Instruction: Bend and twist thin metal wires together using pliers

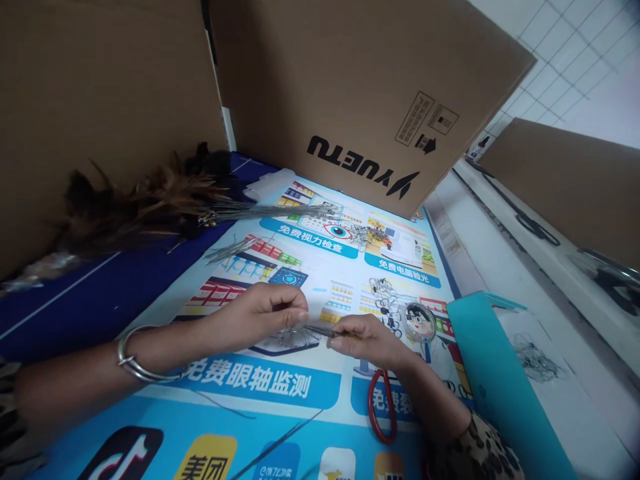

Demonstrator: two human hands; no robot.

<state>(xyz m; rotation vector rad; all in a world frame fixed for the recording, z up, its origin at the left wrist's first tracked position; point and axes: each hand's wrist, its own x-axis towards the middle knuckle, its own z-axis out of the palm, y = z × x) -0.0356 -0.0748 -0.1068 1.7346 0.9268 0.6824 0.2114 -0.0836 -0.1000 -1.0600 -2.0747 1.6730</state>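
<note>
I see the left hand (265,317), a silver bangle (131,363) on its wrist, pinching a thin wire piece (295,327) above the middle of the printed poster (280,393). The right hand (373,340) grips slim pliers (320,331) touching that wire. Red pliers handles (381,407) lie near the poster's front edge; a feather bundle (150,203) lies at its far left corner.

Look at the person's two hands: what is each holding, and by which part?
The right hand pinches a thin metal tool by its rear end; the left hand pinches a small wire piece, grip point unclear.
</note>
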